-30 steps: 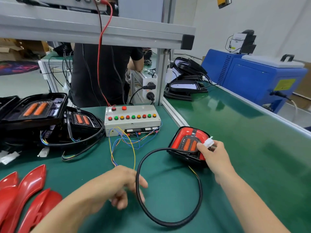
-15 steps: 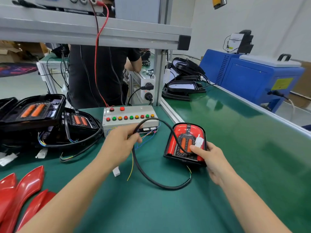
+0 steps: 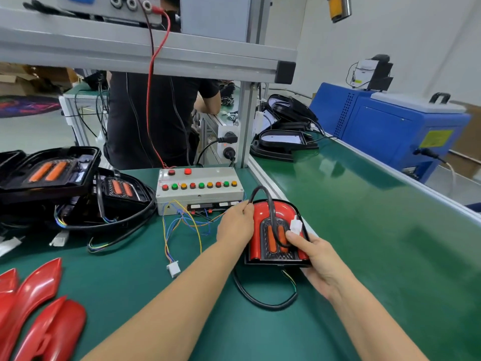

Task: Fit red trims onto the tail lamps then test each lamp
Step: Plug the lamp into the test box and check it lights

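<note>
Lying flat, tail lamp (image 3: 276,231), arched end toward test box (image 3: 199,190).

Glossy red plastic trim (image 3: 276,212), matt green belt (image 3: 364,230), brushed aluminium frame (image 3: 156,56), smooth black cable (image 3: 260,303)

Red trims (image 3: 39,308) cut off, left edge.

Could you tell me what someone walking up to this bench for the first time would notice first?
Most likely the tail lamp with its glossy red trim, at the centre of the green bench, held by both hands: the left hand grips its black cable looped over the top, and the right hand holds the lamp's near right corner by the white connector. Just behind sits the grey test box with coloured buttons, and loose red trims lie at the near left.
</note>
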